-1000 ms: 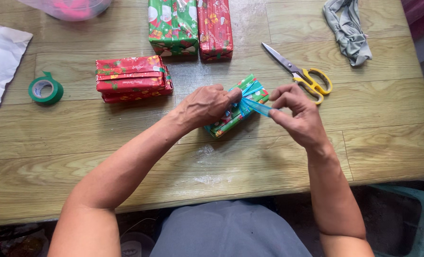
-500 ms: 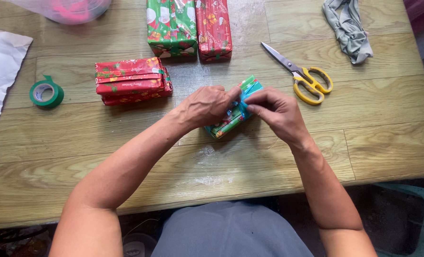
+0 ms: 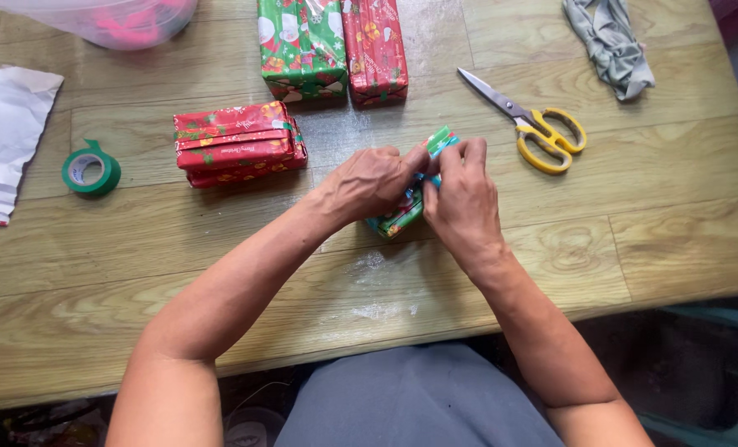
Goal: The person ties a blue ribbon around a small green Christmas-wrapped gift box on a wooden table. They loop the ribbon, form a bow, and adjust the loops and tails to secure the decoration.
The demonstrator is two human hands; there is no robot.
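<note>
A small parcel (image 3: pixel 402 211) in green patterned paper is held near the middle of the wooden worktop (image 3: pixel 675 223), a little toward the near edge, and is clasped from both sides. The left hand (image 3: pixel 369 184) is closed over its left flank, the knuckles on top and the fingers curled down onto the paper; the right hand (image 3: pixel 461 199) is closed on the right flank, its fingertips pinching the folded paper at the parcel's far end, where a green-and-blue flap (image 3: pixel 442 142) sticks up between the two sets of fingertips. The parcel's long axis is seen to run on a slant, from the near-left end that peeks out under the hands to the far-right end where the flap is pinched. That far end lies just ahead of both grips, and the right hand is judged the nearer to it, since its fingertips are already on the fold. Whether tape is held in either grip cannot be told. Yellow-handled scissors (image 3: pixel 534 124) are laid to the far right of the hands, blades pointing to the far left, well apart from the parcel. A red wrapped box (image 3: pixel 236 145) lies to the left, a roll of green tape (image 3: pixel 91 170) beyond it near the left edge, and a green box (image 3: pixel 301 45) and red box (image 3: pixel 375 45) are set side by side at the far edge.
</note>
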